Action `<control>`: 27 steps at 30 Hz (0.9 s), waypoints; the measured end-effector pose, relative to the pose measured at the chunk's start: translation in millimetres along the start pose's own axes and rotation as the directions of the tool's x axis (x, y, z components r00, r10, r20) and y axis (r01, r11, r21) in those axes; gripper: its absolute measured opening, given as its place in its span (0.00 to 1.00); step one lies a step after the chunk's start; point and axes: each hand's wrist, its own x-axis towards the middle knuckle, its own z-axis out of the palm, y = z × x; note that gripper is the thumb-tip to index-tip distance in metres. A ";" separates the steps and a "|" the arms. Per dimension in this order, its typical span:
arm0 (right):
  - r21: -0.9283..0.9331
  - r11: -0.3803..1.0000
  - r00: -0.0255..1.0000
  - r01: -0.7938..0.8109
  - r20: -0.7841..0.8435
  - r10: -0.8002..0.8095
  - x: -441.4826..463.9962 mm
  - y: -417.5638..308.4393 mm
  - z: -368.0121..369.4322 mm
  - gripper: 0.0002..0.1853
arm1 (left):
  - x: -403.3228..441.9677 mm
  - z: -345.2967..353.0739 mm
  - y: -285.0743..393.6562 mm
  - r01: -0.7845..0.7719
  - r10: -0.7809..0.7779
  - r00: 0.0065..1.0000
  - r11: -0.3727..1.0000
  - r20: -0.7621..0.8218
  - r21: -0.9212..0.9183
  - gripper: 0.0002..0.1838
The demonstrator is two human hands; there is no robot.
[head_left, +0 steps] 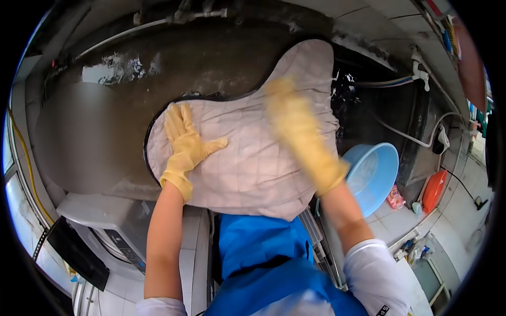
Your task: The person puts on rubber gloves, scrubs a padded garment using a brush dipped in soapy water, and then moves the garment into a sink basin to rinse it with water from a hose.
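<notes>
A pale pink quilted cloth [240, 152] with dark edging lies spread over a wet, dark slab [211, 63]. One rounded end reaches toward the upper right, and the near edge hangs down by the blue apron [258, 242]. My left hand [184, 134], in a yellow rubber glove, presses flat on the left part of the cloth, fingers and thumb apart. Over the right part is my right hand [290, 113], gloved the same way and smeared by motion. Its fingers are too blurred to make out, as is anything it may hold.
A light blue basin [371, 176] stands to the right, by a pink packet [395, 197] and a red-orange plastic item [435, 192]. A tap [419, 73] and hose are at the upper right. A grey washing machine [113, 237] stands at the lower left.
</notes>
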 end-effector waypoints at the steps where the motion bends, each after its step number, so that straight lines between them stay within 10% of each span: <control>1: -0.196 0.922 0.939 0.332 -0.027 -0.344 -15.1 -1.9 50.6 0.20 | 1.4 3.3 -5.5 -0.022 0.022 1.000 0.999 -0.006 0.025 0.81; 4: -0.105 0.929 0.923 0.354 0.199 -0.329 -22.0 -33.5 42.4 0.20 | 0.3 -0.6 -1.6 -0.029 0.028 0.999 0.998 0.020 0.047 0.81; 9: 0.105 0.990 0.983 -0.098 -0.142 0.112 62.3 16.1 -56.5 0.18 | 0.4 -4.7 1.7 0.028 -0.032 0.998 0.998 0.063 0.058 0.82; 10: -0.057 0.917 0.890 0.395 -0.225 -0.397 52.9 37.8 -2.1 0.17 | 4.0 -4.9 1.0 0.022 -0.025 0.999 0.998 0.049 0.058 0.82; 14: -0.135 0.920 0.930 0.367 0.083 -0.359 35.7 10.5 -0.3 0.16 | 0.8 0.9 -7.8 0.002 -0.007 0.998 0.996 0.055 0.093 0.82; 16: -0.436 0.838 0.940 0.326 0.053 -0.338 101.0 58.4 -47.9 0.14 | 4.6 -0.3 -6.9 -0.012 0.009 0.999 0.996 0.037 0.093 0.82; 18: -0.336 0.922 0.956 0.192 -0.148 -0.254 110.8 63.8 -49.6 0.16 | 2.1 -5.6 -2.3 0.030 -0.036 0.996 0.997 0.083 0.072 0.83; 20: -0.660 0.631 0.650 0.408 -0.275 -0.708 96.5 82.4 -4.4 0.16 | 4.1 -4.1 -5.1 0.034 -0.042 0.996 0.995 0.083 0.091 0.83; 22: -0.234 0.849 0.877 0.474 0.032 -0.480 50.5 22.9 12.9 0.16 | 0.4 -1.5 -8.1 0.037 -0.049 0.994 0.993 0.099 0.115 0.84; 25: -0.168 0.945 0.960 0.280 0.020 -0.281 97.0 49.1 -36.6 0.17 | 2.9 0.6 -13.1 0.028 -0.040 0.994 0.993 0.100 0.114 0.84; 27: 0.304 0.895 0.945 -0.325 0.069 0.320 103.4 33.4 -138.8 0.18 | 3.8 1.5 -14.6 0.034 -0.044 0.995 0.993 0.093 0.109 0.84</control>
